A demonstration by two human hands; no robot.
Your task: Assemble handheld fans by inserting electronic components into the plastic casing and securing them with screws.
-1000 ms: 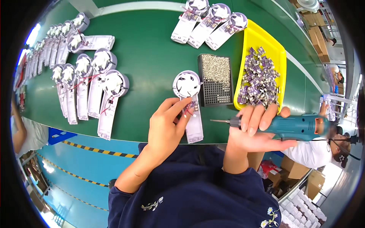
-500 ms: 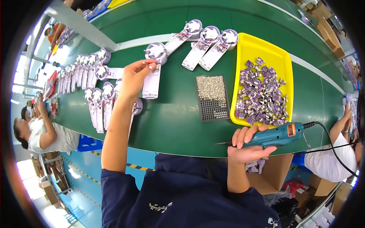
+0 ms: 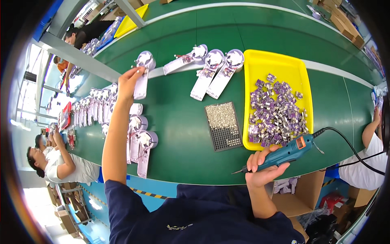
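Note:
My left hand (image 3: 129,83) reaches to the upper left, thumb and fingers pinched at the neck of a pale lilac handheld-fan body (image 3: 140,88). Its round head with a white impeller sits just beyond my fingertips; exactly what they grip there is partly hidden. Near the table's front edge, my right hand (image 3: 262,167) is wrapped around a teal electric screwdriver (image 3: 289,153), whose thin bit points left. Ahead of that tool lies a black perforated tray (image 3: 221,138), its far part filled with small silvery screws.
A yellow tray (image 3: 278,65) holds a heap of small purple circuit boards (image 3: 276,110). Three fan bodies (image 3: 201,84) lie near the far rail. More fans (image 3: 145,142) stand in rows at left. The screwdriver's black cord (image 3: 345,140) runs right. Co-workers sit on both sides.
My left hand and the fan body have shifted left and away across the table. The right hand still grips the screwdriver, now tilted more. The whole view has tipped slightly.

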